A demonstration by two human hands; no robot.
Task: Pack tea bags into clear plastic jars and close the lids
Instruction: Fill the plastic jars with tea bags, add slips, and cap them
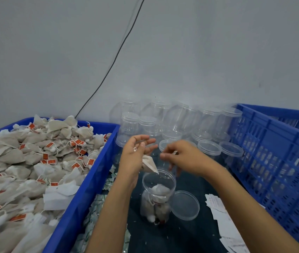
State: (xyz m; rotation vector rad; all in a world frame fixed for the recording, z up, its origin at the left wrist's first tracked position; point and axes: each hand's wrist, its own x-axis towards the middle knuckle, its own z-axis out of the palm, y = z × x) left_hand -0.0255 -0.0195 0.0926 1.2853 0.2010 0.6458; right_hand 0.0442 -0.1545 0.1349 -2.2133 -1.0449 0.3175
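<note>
My left hand [136, 154] pinches one tea bag [149, 165] just above the mouth of the one open jar [157, 196], which stands on the dark surface [181, 234] with a few bags already inside. My right hand [179, 156] hovers beside it, fingertips pinched together; on what, I cannot tell. One loose lid [186, 205] leans against the jar. Two blue crates: the left crate [83, 189] heaped with tea bags, the right crate [272, 161] slatted. Empty jars [209, 148] are stacked behind, too many to count.
</note>
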